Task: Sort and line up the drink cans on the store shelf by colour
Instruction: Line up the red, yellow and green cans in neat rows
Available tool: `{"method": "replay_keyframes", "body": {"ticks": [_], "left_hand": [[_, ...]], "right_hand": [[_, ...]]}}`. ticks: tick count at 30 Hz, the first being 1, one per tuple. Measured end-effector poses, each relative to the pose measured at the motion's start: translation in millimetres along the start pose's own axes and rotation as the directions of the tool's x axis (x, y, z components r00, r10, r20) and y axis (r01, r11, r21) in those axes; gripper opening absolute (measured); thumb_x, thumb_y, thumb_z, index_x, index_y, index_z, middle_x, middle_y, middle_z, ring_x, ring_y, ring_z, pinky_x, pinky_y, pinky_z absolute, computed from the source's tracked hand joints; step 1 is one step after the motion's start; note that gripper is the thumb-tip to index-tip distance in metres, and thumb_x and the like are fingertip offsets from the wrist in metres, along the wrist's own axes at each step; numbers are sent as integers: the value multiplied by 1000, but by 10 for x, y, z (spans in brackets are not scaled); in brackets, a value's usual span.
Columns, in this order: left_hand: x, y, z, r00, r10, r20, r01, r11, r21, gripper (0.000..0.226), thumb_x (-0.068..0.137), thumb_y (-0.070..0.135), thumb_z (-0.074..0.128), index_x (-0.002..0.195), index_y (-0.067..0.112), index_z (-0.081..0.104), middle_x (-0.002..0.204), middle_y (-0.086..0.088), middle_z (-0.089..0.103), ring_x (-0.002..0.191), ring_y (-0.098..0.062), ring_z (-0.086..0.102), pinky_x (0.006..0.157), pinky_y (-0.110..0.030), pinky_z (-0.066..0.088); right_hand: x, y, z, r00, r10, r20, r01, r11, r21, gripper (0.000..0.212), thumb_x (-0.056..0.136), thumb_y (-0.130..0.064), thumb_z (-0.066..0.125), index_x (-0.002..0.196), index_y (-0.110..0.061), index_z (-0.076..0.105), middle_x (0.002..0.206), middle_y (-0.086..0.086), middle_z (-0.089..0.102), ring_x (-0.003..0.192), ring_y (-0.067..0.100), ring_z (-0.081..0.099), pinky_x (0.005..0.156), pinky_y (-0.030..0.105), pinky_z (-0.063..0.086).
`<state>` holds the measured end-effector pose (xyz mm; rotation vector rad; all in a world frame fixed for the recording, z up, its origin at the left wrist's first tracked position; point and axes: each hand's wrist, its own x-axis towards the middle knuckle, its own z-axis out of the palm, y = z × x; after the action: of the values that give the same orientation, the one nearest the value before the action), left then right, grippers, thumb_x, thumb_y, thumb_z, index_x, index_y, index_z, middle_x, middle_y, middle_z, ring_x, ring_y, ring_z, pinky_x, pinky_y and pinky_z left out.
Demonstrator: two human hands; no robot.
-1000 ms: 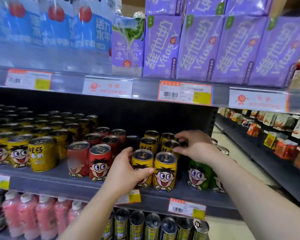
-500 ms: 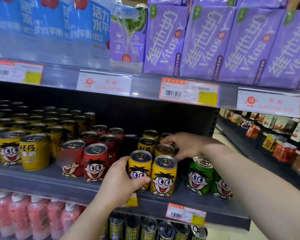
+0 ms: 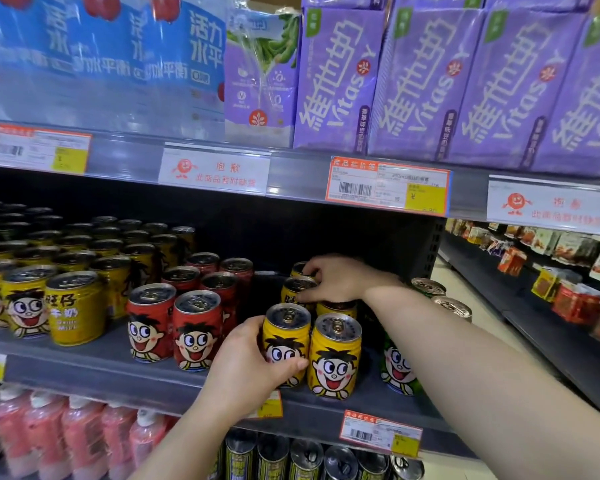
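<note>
Shelf: the middle shelf (image 3: 94, 370) carries the cans in colour blocks, and most of the sorting looks done.
Yellow block, far left: a deep bank of yellow cans (image 3: 75, 308) stands in rows running to the back, fronts mostly facing out.
Red block: the red cans (image 3: 196, 329) sit in two short files just right of that bank, with a dark gap of bare shelf on their right.
Yellow pair, centre: a second yellow group stands apart from the big bank, so yellow is split in two places; that, by my reading, is the main job left.
Left hand: the left hand (image 3: 253, 367) curls around the front left yellow can (image 3: 284, 342), thumb across its face, gripping it at the shelf edge.
Neighbour: the front right yellow can (image 3: 335, 355) stands touching it, upright, untouched.
Right hand: the right hand (image 3: 340, 278) reaches further back, fingertips pinching the rim of a rear yellow can (image 3: 297, 289).
Green block: green cans (image 3: 399, 370) stand at the near right, partly hidden behind the right forearm.
Remaining: straightening this centre cluster, and perhaps joining it to the left bank.
</note>
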<state>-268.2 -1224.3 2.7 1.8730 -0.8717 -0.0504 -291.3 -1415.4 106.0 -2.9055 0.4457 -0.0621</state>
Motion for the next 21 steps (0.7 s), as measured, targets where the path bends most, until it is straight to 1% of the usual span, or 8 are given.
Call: {"method": "replay_keyframes", "body": {"ticks": [3,5,7,9,11,13,17,21], "left_hand": [[2,2,0,1000,2,0,-2,1000,-6,50,59,40,86,89,50,47,95,12,69,85,-1,66,77,-28,57],[-3,3,-3,1000,6,-1,-6,1000,-9,49,60,39,86,89,50,48,94,13,69,84,1,66,76,-27,57],[-4,4,-8,1000,7,3,-7,1000,-15,49,60,38,86,88,50,48,93,14,69,84,2,65,76,-26,57],[-7,7,-13,1000,8,8,-8,1000,-23,49,60,38,86,89,51,49,94,14,69,84,3,65,76,-26,57],[-11,16,-20,1000,16,12,-16,1000,-24,48,61,38,86,88,50,49,93,15,69,83,6,64,75,-23,56],[-12,28,-23,1000,25,19,-24,999,-24,46,62,35,86,87,49,49,91,16,69,83,10,62,74,-19,54],[-7,23,-29,1000,11,20,-11,1000,-20,47,61,38,86,90,48,50,94,15,69,85,6,63,76,-21,54],[-13,42,-28,1000,16,19,-16,1000,-7,48,62,37,85,88,50,47,92,19,67,84,9,61,70,-13,48]], "right_hand": [[28,-14,57,1000,-6,-11,6,999,50,61,71,-54,71,123,-25,56,114,-2,63,101,17,58,92,38,48],[8,-17,40,998,-53,27,50,994,102,55,74,-46,73,122,-25,57,112,-5,64,99,14,60,90,35,50],[-28,-26,-8,990,-95,106,78,985,153,58,76,-40,73,129,-25,54,118,-6,62,101,11,60,88,28,50],[-45,-15,-60,982,-108,156,83,984,160,63,79,-39,71,136,-27,48,125,-6,59,106,9,58,88,25,48],[-70,33,-114,979,-109,171,80,983,168,63,82,-35,69,140,-26,43,132,-4,55,109,10,56,91,25,46],[-123,126,-183,982,-90,166,63,985,160,62,84,-32,69,139,-26,43,132,-1,53,111,12,55,94,27,46],[-250,322,-272,976,-29,216,18,999,51,59,81,-40,70,135,-30,48,128,-3,54,113,14,54,98,29,44],[-341,390,-218,981,-52,186,47,998,30,54,84,-48,64,134,-31,51,128,-3,58,110,12,55,98,30,42]]}}
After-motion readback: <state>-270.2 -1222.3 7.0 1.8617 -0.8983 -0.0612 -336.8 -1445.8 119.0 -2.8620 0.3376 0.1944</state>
